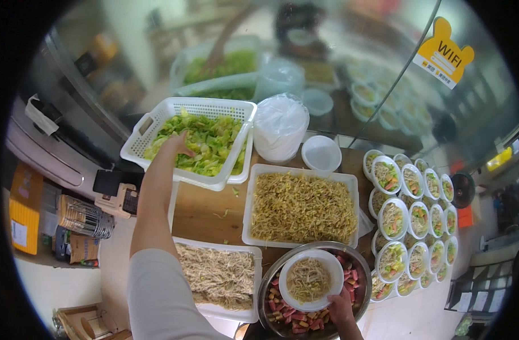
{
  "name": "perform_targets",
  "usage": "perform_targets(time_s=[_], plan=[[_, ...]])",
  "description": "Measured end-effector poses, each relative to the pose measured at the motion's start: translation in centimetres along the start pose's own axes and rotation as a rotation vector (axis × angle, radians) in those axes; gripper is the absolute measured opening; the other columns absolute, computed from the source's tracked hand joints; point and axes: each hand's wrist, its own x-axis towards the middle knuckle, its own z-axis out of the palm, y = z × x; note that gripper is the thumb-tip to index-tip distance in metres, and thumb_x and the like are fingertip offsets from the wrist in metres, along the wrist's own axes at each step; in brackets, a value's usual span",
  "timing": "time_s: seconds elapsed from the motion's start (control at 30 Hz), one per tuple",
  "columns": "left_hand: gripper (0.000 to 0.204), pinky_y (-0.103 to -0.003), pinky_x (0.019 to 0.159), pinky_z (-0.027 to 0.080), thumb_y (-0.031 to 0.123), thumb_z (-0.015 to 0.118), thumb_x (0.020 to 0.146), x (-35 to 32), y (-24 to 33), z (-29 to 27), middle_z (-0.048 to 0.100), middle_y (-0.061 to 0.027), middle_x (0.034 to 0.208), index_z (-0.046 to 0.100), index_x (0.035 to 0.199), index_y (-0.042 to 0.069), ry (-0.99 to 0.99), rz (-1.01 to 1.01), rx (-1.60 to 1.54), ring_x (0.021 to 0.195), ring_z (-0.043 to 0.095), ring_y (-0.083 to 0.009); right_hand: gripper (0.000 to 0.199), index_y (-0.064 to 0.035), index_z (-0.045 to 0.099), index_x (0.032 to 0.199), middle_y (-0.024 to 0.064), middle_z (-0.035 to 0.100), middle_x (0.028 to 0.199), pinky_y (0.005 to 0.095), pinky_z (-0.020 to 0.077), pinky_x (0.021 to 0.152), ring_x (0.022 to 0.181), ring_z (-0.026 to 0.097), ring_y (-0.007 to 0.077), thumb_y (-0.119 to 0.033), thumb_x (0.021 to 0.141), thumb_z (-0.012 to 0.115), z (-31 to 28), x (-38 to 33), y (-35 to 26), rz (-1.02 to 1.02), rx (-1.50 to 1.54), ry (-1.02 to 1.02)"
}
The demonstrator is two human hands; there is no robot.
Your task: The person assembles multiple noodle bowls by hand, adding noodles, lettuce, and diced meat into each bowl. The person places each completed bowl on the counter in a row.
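- Two bare hands are shown at separate containers on a wooden tabletop.
- Left hand: placed among cut lettuce in a white perforated basket; thumb and fingers appear parted, but whether any leaves are gripped cannot be told.
- Right hand: closed on the near right rim of a white bowl, which is held over a steel basin of pink and tan pieces; contact between bowl and basin cannot be determined.
- Bowl contents: sprouts are seen; no lettuce can be made out.
- Supplies: bean sprouts are held in a tray beyond the basin, pale shreds in another to its left; filled bowls are stacked at right.
- Step in hand (judged): lettuce is being gathered for the held bowl.
- Next move (judged): a closed grip on the leaves, a lift clear of the basket wall and a carry across are called for, the bowl being kept level.
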Motion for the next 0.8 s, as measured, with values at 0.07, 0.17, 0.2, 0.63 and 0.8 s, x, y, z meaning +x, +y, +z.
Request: perform_targets(time_s=[0.07, 0.17, 0.2, 0.63, 0.8], plan=[[0.129, -0.041, 0.098, 0.039, 0.057, 0.083, 0.045, 0.4, 1.2, -1.2, 0.037, -0.0261, 0.137, 0.017, 0.143, 0.006, -0.182, 0.039, -0.124, 0.122, 0.041, -0.0381, 0.061, 0.0046, 0.039, 0.127, 0.0133, 0.052, 0.12, 0.0322, 0.0431, 0.092, 0.109, 0.052, 0.0225, 0.006, 0.067, 0.048, -0.5, -0.3, 0.3, 0.0, 0.027, 0.053], [0.119, -0.039, 0.095, 0.042, 0.049, 0.084, 0.05, 0.2, 1.9, -1.2, 0.045, -0.0227, 0.13, 0.022, 0.142, 0.005, -0.017, -0.037, -0.006, 0.115, 0.049, -0.0344, 0.06, 0.0052, 0.038, 0.128, 0.0141, 0.051, 0.121, 0.0337, 0.0419, 0.094, 0.111, 0.051, 0.0238, 0.003, 0.068, 0.048, 0.3, 0.1, 0.6, -0.014, 0.006, 0.072], [0.116, -0.038, 0.094, 0.043, 0.046, 0.084, 0.051, -0.2, 1.8, -1.0, 0.048, -0.0216, 0.128, 0.023, 0.141, 0.005, 0.033, -0.069, 0.043, 0.113, 0.051, -0.0332, 0.06, 0.0054, 0.038, 0.127, 0.0149, 0.051, 0.121, 0.0347, 0.0411, 0.095, 0.111, 0.051, 0.0248, 0.001, 0.068, 0.048, 1.4, 0.5, 0.6, -0.005, -0.015, 0.078], [0.054, -0.031, 0.072, 0.05, 0.01, 0.071, 0.071, -9.4, 2.8, -8.3, 0.06, -0.0072, 0.103, 0.051, 0.12, 0.007, 0.081, 0.185, -1.136, 0.086, 0.059, -0.0175, 0.056, 0.0002, 0.042, 0.127, 0.0089, 0.055, 0.114, 0.0287, 0.0446, 0.084, 0.1, 0.054, 0.017, 0.004, 0.071, 0.048, 4.2, 4.0, 0.8, 0.004, -0.006, -0.117], [0.05, -0.032, 0.078, 0.052, 0.004, 0.068, 0.076, -22.3, 11.1, -14.6, 0.06, -0.005, 0.105, 0.049, 0.122, 0.011, -0.108, 0.282, -1.403, 0.092, 0.06, -0.0157, 0.058, 0.0014, 0.04, 0.127, 0.0092, 0.054, 0.117, 0.0279, 0.0444, 0.089, 0.106, 0.054, 0.0173, 0.006, 0.07, 0.048, 4.8, 5.9, 0.8, -0.038, 0.05, -0.153]])
